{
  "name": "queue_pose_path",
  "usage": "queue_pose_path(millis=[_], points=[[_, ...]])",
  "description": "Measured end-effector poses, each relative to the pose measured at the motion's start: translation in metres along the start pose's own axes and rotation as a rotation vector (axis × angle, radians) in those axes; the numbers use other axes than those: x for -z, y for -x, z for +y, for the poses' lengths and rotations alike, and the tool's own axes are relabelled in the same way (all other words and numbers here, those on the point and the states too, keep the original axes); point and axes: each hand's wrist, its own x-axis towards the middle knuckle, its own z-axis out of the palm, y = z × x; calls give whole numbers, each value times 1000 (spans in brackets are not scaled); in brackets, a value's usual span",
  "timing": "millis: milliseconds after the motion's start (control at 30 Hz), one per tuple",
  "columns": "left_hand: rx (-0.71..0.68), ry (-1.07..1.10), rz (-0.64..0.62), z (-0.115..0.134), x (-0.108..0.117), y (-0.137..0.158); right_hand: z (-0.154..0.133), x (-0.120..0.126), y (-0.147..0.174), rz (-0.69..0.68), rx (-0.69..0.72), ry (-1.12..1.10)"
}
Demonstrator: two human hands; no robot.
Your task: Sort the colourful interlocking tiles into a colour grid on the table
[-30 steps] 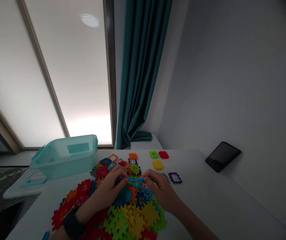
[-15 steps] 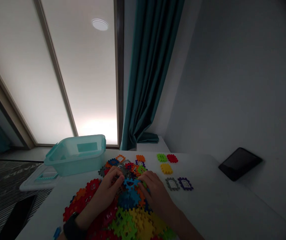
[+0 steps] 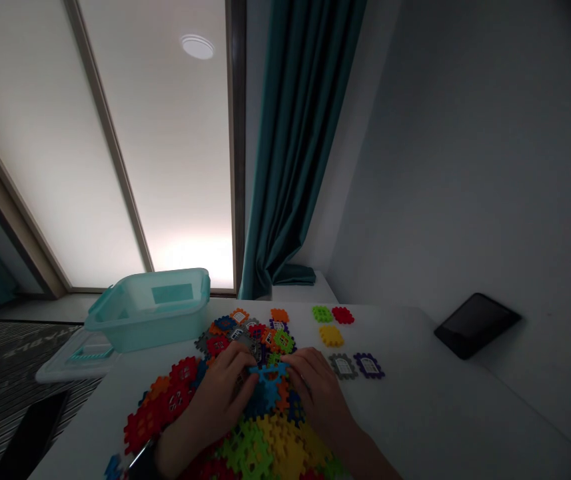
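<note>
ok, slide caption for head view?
Left fingers and right fingers hold a light-blue notched tile over piled multicoloured tiles, teal bin at left.

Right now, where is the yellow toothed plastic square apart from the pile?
In the head view, the yellow square lies right of centre on the white table, beyond the right hand, below the green toothed square and red toothed square.

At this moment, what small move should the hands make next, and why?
Perhaps lift the light blue piece slightly, and level: the left hand and right hand hold its opposite ends, and toothed pieces crowd close below, though whether it is joined to any is unclear.
</note>
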Motion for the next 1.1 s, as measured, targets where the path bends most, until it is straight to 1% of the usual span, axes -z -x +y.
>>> queue_pose_path(millis=[67,133,233,300,500,667,767,867,1100], points=[[-118,-144,2,-2,3,1,0,-4,2,19,-21,-17],[-198,-235,18,-4,6,1,-1,-7,2,32,-34,-34],[-270,-303,51,-6,11,-1,-3,-8,2,37,-50,-60],[-293,-330,75,-7,14,-2,-5,-8,1,32,-52,-74],[-301,-339,95,-12,16,-2,-8,-5,1,4,-1,-124],[-283,-325,113,-13,17,-2,-7,-3,1,-5,12,-151],[-283,-323,123,-11,19,-4,-8,-2,4,-40,16,-170],[-283,-332,144,-12,20,-5,-9,-4,6,-86,22,-162],[-277,-280,140,-16,16,-4,-6,-6,7,-98,62,-120]])
